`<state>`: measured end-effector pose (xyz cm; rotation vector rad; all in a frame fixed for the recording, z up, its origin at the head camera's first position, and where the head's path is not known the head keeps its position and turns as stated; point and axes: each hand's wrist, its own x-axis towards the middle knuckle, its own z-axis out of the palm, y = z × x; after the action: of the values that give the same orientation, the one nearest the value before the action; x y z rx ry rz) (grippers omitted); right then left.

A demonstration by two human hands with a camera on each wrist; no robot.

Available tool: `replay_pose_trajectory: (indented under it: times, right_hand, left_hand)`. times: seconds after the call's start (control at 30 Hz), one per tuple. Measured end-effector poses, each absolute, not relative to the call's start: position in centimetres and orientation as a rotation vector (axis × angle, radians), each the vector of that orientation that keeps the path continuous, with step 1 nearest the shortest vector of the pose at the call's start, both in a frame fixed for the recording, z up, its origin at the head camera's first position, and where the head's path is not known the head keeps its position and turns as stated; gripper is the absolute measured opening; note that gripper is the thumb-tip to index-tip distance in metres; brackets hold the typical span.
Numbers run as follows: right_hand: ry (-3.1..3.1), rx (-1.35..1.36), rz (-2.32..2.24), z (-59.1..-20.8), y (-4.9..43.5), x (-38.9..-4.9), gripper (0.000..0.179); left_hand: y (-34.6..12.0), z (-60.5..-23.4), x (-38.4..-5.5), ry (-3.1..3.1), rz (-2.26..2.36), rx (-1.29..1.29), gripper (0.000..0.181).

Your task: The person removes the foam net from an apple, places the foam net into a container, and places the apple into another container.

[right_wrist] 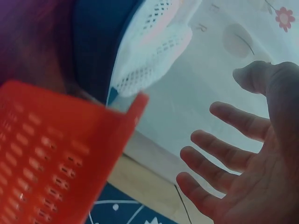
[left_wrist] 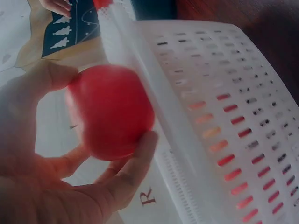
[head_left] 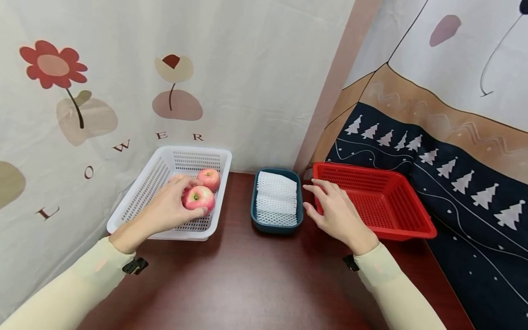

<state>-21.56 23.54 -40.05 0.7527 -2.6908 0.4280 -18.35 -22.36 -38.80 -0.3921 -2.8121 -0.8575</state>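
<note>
My left hand (head_left: 167,206) grips a red-pink apple (head_left: 200,199) over the white slotted basket (head_left: 223,192). In the left wrist view, thumb and fingers curl round this apple (left_wrist: 112,112) beside the basket's rim. Another apple (head_left: 209,179) lies in the basket just behind it, and red shows through the basket wall's slots. My right hand (head_left: 339,213) hovers with spread, relaxed fingers and holds nothing, between a dark blue container (head_left: 275,229) and a red slotted basket (head_left: 383,206). White foam fruit nets (head_left: 277,197) lie stacked in the blue container.
All three containers stand in a row on a dark reddish-brown table (head_left: 255,279). Behind them hangs a pale curtain (head_left: 255,91) with flower prints. To the right, a dark cloth (head_left: 466,220) with white tree prints borders the red basket.
</note>
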Motion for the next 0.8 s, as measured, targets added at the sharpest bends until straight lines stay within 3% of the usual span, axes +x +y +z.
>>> replay_pose_trajectory:
  times: [0.23,0.6,0.8]
  right_hand:
    - [-2.685,0.694,0.444,-39.4,25.2,-21.2,0.056]
    - [-2.658,0.665,0.472,-39.1,26.4,-20.9,0.055]
    - [-2.652,0.647,0.476,-39.0,26.6,-20.6,0.056]
  left_hand:
    - [-22.9,-39.2,-18.8,-2.969,-0.723,-0.392,0.063]
    - [-23.0,-39.6,-19.3,-3.189,-0.631,-0.383,0.039]
    - [-23.0,-40.0,-19.5,-3.22,-0.618,-0.414,0.044]
